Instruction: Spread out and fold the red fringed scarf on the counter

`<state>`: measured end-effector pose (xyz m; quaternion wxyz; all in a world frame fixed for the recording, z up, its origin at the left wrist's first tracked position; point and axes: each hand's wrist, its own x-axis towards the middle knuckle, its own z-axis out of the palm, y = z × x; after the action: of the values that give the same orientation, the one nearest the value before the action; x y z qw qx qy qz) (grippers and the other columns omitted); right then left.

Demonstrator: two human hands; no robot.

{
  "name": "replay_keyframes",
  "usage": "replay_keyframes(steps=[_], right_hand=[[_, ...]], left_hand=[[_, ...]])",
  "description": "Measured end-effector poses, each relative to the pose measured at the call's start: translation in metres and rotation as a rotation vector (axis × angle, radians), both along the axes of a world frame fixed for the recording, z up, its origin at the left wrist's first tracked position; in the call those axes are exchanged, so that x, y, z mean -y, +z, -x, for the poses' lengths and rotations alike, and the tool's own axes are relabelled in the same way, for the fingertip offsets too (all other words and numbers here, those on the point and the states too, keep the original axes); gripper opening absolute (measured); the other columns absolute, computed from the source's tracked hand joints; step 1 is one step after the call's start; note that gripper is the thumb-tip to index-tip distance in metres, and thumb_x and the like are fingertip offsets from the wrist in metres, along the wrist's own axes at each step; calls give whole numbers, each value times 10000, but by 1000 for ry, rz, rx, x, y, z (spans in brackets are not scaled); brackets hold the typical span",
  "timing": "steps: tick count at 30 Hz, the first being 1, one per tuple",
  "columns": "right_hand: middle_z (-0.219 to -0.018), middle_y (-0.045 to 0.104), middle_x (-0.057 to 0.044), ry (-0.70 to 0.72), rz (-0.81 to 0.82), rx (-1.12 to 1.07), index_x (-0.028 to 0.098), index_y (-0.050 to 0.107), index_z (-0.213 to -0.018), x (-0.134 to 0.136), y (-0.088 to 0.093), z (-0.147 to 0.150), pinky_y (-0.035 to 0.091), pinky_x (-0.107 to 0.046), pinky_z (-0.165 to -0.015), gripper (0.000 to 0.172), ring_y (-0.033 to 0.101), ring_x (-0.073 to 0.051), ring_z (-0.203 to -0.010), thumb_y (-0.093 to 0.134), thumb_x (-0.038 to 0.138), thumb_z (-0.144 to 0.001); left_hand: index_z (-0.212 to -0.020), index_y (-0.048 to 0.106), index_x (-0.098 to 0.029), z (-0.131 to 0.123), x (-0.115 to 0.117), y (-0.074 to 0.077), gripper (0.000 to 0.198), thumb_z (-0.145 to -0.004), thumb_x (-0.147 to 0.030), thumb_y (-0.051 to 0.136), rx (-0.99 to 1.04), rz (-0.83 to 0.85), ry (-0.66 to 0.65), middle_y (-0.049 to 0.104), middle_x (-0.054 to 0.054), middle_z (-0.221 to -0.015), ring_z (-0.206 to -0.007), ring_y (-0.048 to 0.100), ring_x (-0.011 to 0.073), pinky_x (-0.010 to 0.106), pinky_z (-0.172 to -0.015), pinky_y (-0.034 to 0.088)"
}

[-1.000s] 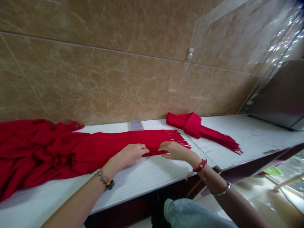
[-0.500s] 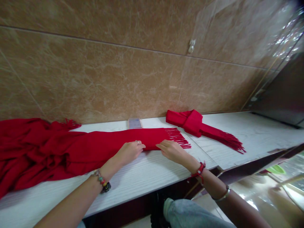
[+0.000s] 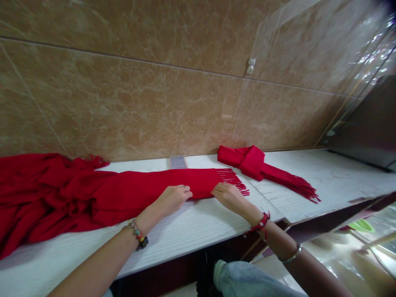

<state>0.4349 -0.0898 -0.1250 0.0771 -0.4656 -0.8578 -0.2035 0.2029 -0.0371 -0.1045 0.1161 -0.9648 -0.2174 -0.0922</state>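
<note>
A long red scarf [image 3: 148, 185] lies across the white tabletop, bunched at the left and flattened to a narrow strip with fringe at its right end. My left hand [image 3: 173, 199] pinches the scarf's near edge, fingers closed. Further right along that same edge, close to the fringe, my right hand [image 3: 229, 195] is also closed in a pinch on the fabric. Folded and knotted, a second red scarf [image 3: 247, 161] rests to the right near the wall, its fringed end pointing right. A small greyish card [image 3: 178, 162] lies behind the strip.
A brown marbled tile wall [image 3: 139, 107] rises behind the white tabletop [image 3: 173, 231]. A dark panel [image 3: 365, 119] stands at the far right. Below the front edge are a green basin [image 3: 361, 225] and shiny plastic at the right, and a denim-clad leg [image 3: 247, 276].
My right hand has shifted slightly right along the scarf's edge, and its fingers are drawn closer together. My left hand has moved a little right. The knotted scarf is unchanged.
</note>
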Motion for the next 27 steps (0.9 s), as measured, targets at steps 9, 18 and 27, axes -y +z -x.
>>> replay_keyframes(steps=[9, 18, 27], right_hand=[[-846, 625, -76, 145, 154, -92, 170, 632, -907, 9, 1, -20, 430, -268, -708, 275, 562, -152, -793, 359, 148, -884], [-868, 651, -67, 200, 163, -216, 167, 640, -873, 8, -5, -50, 474, -294, -747, 270, 588, -159, -818, 383, 94, -836], [-846, 660, -61, -3, 240, -211, 172, 640, -784, 1, 0, -77, 477, -303, -737, 343, 597, -165, -818, 363, -12, -698]], left_hand=[[-944, 578, -226, 7, -1, 2, 278, -804, -40, 426, -29, 159, -150, 590, 15, -923, -883, 535, 147, 248, -780, 407], [-991, 594, -196, 13, -5, 8, 365, -716, -6, 448, 49, 450, -197, 592, 20, -970, -913, 522, 133, 227, -840, 386], [-981, 613, -173, 6, -7, 3, 260, -861, -163, 383, 100, 335, -60, 622, 46, -931, -859, 558, 143, 249, -802, 418]])
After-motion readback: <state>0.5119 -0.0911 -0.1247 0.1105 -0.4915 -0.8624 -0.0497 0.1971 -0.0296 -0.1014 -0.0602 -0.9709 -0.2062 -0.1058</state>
